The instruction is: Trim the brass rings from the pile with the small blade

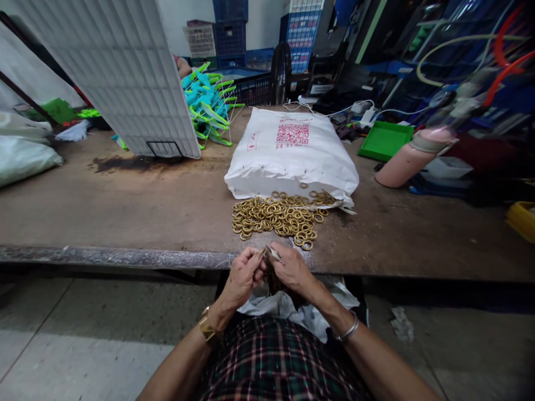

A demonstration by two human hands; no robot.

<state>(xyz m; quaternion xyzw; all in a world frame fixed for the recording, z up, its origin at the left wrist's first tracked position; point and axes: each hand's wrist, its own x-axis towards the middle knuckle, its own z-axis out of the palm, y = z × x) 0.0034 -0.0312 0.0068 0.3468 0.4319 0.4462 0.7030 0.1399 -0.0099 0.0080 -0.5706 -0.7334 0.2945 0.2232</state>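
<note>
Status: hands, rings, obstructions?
Left hand pinching small gold-toned piece; right hand gripping small pale item, type unclear. Loose brass-coloured rings heaped ahead. White printed sack behind pile, not between it and hands.

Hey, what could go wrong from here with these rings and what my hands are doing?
The loose pile of gold-coloured rings lies close to the near edge of the table, so a bump might knock some off. The right hand grips what looks like a small pointed tool right by the fingertips of the left hand, so a slip could nick them.
</note>
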